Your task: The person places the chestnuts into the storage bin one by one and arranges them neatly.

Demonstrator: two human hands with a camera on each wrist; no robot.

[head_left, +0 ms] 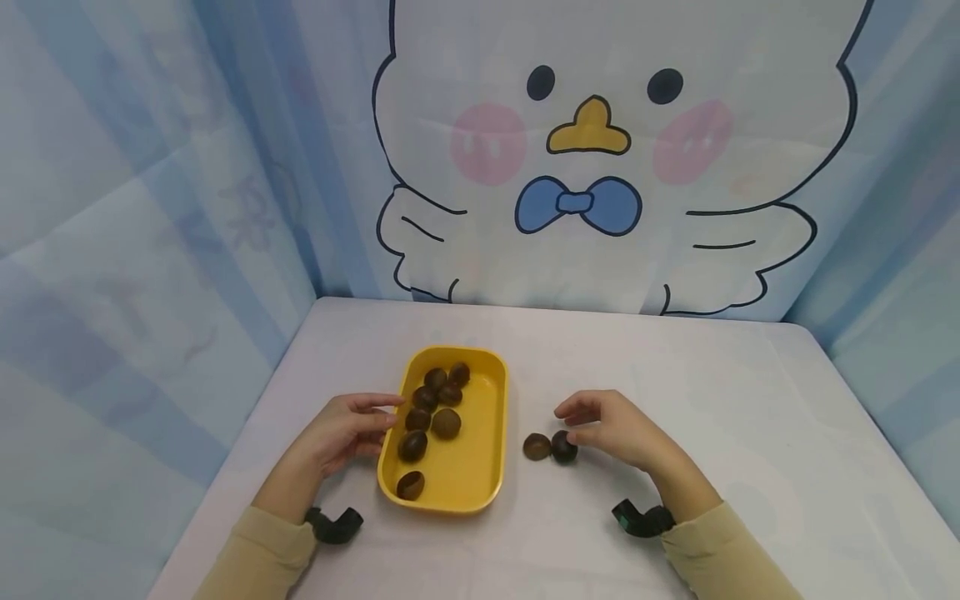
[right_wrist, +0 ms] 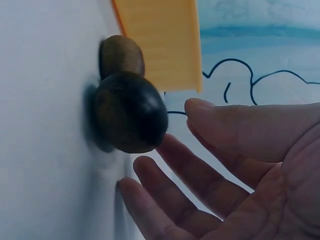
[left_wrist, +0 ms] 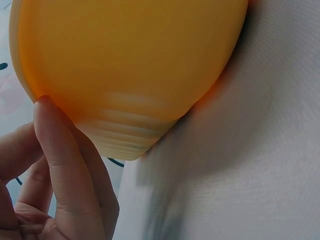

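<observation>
My left hand (head_left: 347,433) is at the left side of a yellow tray (head_left: 491,433). In the left wrist view its relaxed fingers (left_wrist: 70,170) touch the rim of the yellow tray (left_wrist: 140,55). Several dark brown chestnuts lie in the tray, mostly along its left half; one chestnut (head_left: 410,486) sits apart near the front corner. Right of the tray, two chestnuts rest side by side on the table: a lighter one (head_left: 536,447) and a dark glossy one (head_left: 563,448). Beside the dark chestnut (right_wrist: 132,112) my right hand (head_left: 611,425) is spread, thumb and fingers apart, holding nothing.
A white cloth covers the table (head_left: 675,375). Behind it hangs a curtain (head_left: 600,267) with a cartoon bird, and blue-white curtains flank both sides. A black wrist mount (head_left: 335,527) is near the left sleeve, another black mount (head_left: 643,518) near the right.
</observation>
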